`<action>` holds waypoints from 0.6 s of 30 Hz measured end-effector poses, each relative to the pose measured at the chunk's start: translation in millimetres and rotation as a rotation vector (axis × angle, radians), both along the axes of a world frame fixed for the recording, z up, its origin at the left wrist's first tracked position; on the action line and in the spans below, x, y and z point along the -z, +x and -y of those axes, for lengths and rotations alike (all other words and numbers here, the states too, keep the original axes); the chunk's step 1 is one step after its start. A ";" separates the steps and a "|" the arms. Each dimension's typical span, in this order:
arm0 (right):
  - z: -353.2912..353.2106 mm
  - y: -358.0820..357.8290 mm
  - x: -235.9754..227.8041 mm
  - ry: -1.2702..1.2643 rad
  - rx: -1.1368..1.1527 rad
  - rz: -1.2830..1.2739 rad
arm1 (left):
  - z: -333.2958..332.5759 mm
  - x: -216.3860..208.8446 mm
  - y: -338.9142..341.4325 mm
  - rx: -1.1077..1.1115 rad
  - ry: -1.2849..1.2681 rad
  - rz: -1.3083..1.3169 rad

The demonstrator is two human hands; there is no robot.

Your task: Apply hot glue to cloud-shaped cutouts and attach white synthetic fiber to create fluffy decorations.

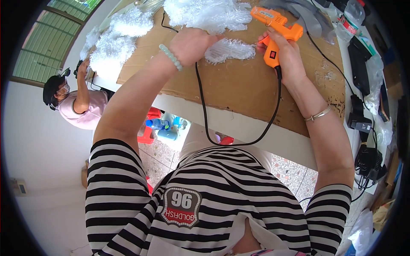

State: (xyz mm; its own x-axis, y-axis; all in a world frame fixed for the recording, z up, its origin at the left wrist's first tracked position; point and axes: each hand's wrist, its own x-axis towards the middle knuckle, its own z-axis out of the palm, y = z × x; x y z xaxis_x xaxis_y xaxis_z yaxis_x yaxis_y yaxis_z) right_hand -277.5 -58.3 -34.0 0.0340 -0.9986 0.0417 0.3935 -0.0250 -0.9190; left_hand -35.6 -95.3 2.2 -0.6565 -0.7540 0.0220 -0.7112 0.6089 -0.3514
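Progress: we judge gluing midway | left hand (191, 42) pinches white feather piece (229, 50) on cardboard sheet (239, 89) | right hand (285, 53) clenched round orange glue gun (276, 26) | feather pile (209, 15) remains.

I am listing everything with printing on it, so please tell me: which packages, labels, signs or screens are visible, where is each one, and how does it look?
Clear plastic bottle: top right on the table, lying tilted, with a red and white label band.
Blue bottle: under the table beside a red stool, lying on its side, with a label wrap.
Patch: on the striped shirt, shield shape, grey, red and white.
Label: on the orange glue gun's barrel, small pale strip.
No screens or signs show.
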 end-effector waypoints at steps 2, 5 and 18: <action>-0.2 -0.6 0.7 0.022 0.012 -0.022 | -6.0 -23.5 -0.9 -0.011 0.021 -0.189; -1.9 -1.6 -1.3 0.000 0.005 -0.014 | -2.0 -33.8 9.0 -0.065 0.019 -0.446; 0.6 -1.1 -0.6 0.018 0.001 -0.012 | 11.9 -0.8 9.5 0.099 -0.021 -0.017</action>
State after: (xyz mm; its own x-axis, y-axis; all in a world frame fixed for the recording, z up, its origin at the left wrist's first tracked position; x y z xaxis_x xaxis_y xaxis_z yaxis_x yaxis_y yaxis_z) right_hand -278.6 -58.9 -33.5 0.0332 -0.9992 0.0234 0.3821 -0.0090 -0.9241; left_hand -26.1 -107.2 3.1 -0.7273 -0.6845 0.0492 -0.6537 0.6691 -0.3535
